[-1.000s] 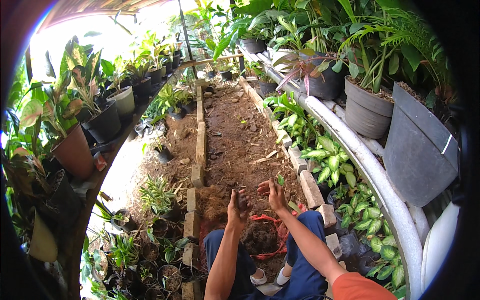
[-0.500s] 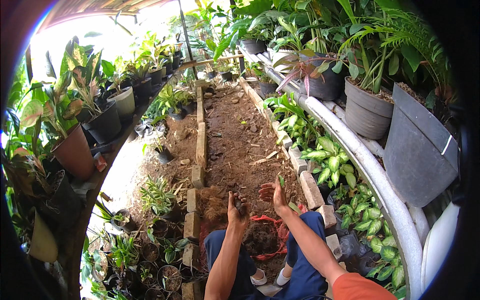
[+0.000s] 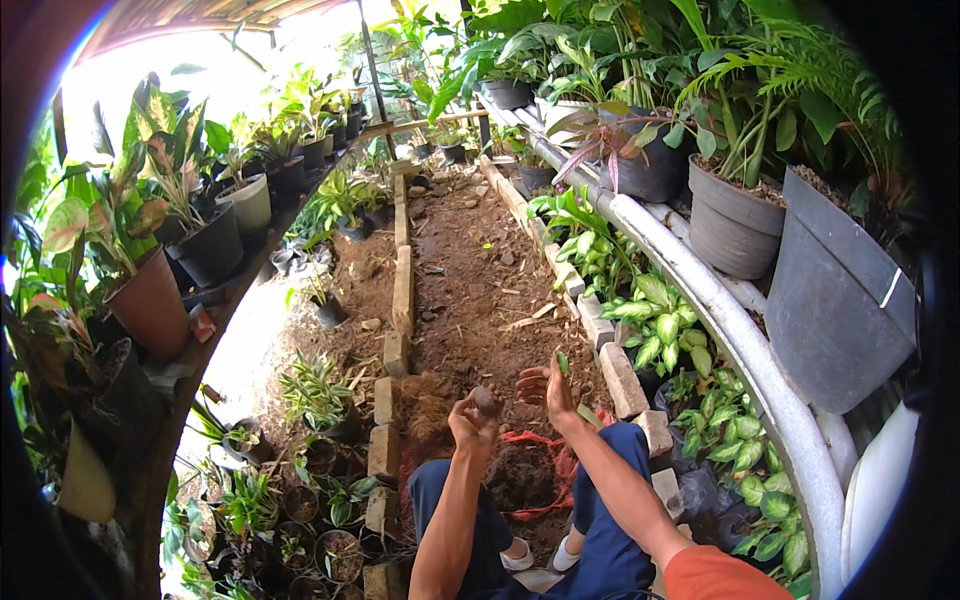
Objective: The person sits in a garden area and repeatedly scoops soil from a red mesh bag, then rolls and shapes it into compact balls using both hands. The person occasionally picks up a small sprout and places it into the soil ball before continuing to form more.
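Observation:
My left hand (image 3: 472, 422) is closed around a rounded dark brown clump of soil (image 3: 486, 401), which shows at the fingertips. To its right and a short gap away, my right hand (image 3: 546, 392) has its palm turned inward and its fingers apart. A small green leaf (image 3: 563, 362) shows by the right thumb; I cannot tell if it is held. A pale green piece (image 3: 589, 416) lies by the right wrist. Below both hands, between my knees, sits an open red net bag (image 3: 565, 470) with dark soil (image 3: 520, 474) inside.
A brick-edged dirt path (image 3: 465, 260) runs ahead between potted plants. Brown fibre (image 3: 425, 400) lies left of the hands, beside bricks (image 3: 384, 450). A grey pipe rail (image 3: 700, 300) curves along the right with large pots (image 3: 838, 300); a shelf of pots (image 3: 150, 300) stands left.
My left hand has turned and its fingers have curled, bringing the soil clump up to the fingertips. My right hand stays nearly still.

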